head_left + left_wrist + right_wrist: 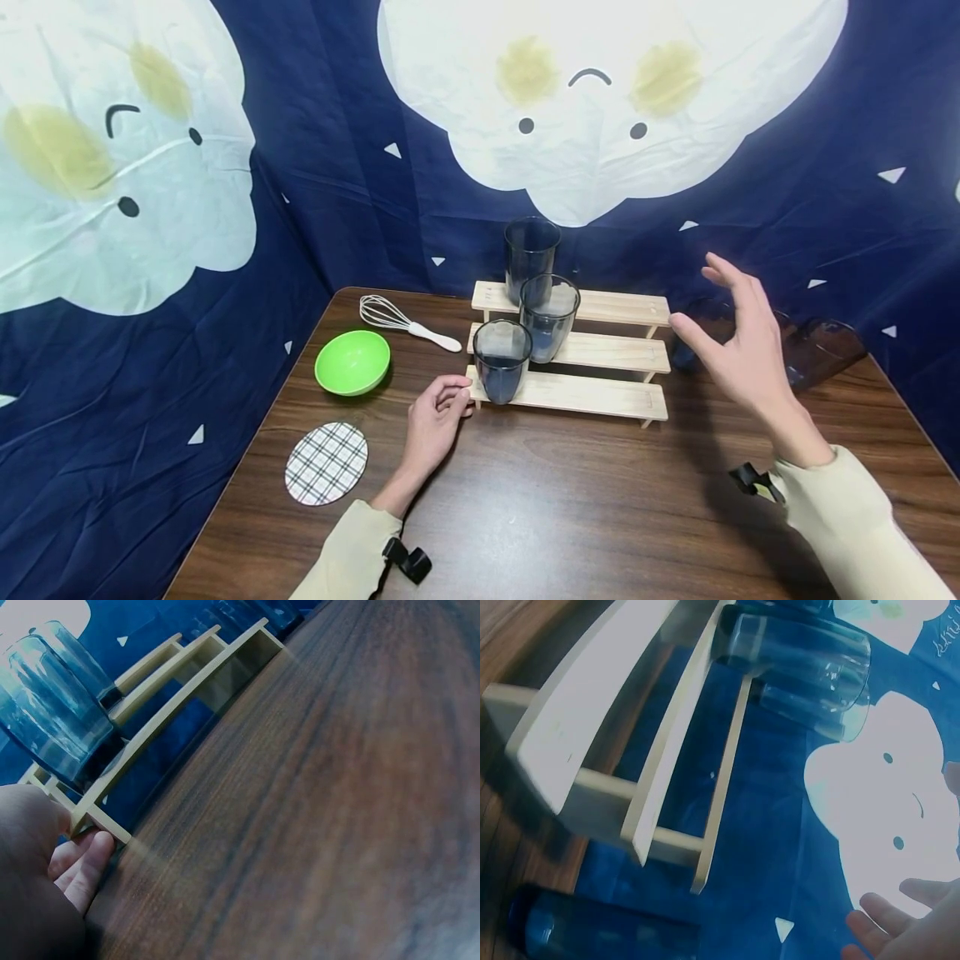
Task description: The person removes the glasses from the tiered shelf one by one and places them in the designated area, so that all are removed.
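Observation:
A three-tier wooden rack (592, 395) stands on the table, with a dark clear glass on the left part of each tier: front glass (502, 367), middle glass (551, 321), rear glass (531, 254). My left hand (437, 421) grips the left end of the lowest tier; in the left wrist view its fingers (88, 870) bend around the rack's end by the leg. To the right of the rack my right hand (742, 350) is raised in the air, fingers spread, holding nothing. Behind it are more dark glasses (825, 354), partly hidden.
On the left of the table (570, 508) lie a white whisk (408, 322), a green bowl (352, 363) and a round checked coaster (327, 463). A dark blue curtain (330, 200) with white cloud shapes hangs close behind the table and along its left side.

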`<state>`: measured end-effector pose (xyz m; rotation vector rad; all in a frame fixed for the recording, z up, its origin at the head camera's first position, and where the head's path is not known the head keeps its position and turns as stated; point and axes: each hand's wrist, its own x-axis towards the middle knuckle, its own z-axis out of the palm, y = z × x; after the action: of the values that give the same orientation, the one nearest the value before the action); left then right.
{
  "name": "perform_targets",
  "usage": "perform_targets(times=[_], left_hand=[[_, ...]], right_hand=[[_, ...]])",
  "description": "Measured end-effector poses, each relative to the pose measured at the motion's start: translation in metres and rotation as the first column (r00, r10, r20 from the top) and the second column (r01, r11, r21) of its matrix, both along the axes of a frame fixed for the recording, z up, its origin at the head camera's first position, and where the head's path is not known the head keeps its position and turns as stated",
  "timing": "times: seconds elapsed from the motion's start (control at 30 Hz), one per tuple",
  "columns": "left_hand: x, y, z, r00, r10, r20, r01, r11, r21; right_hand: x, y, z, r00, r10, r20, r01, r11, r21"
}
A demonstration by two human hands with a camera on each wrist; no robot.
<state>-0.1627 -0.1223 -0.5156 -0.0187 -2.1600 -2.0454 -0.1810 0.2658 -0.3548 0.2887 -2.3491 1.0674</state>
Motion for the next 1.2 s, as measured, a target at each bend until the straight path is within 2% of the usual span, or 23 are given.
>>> perform_targets(times=[0.4, 0.7, 1.2], left_hand=[[0.000, 0.000, 0.000, 1.000, -0.005, -0.019, 0.005, 1.000, 0.005], [0.000, 0.001, -0.001, 1.000, -0.006, -0.022, 0.006, 1.000, 0.006], [-0.001, 0.001, -0.001, 1.000, -0.004, -0.011, 0.004, 1.000, 0.011]], right_hand=[[-0.006, -0.034, 0.005, 0.997, 0.072, -0.032, -0.074, 0.996, -0.055], [-0.013, -0.051, 0.012, 0.992, 0.128, 0.005, -0.128, 0.990, -0.052], [-0.035, -0.075, 0.020, 0.980, 0.197, 0.013, -0.196, 0.979, -0.049]])
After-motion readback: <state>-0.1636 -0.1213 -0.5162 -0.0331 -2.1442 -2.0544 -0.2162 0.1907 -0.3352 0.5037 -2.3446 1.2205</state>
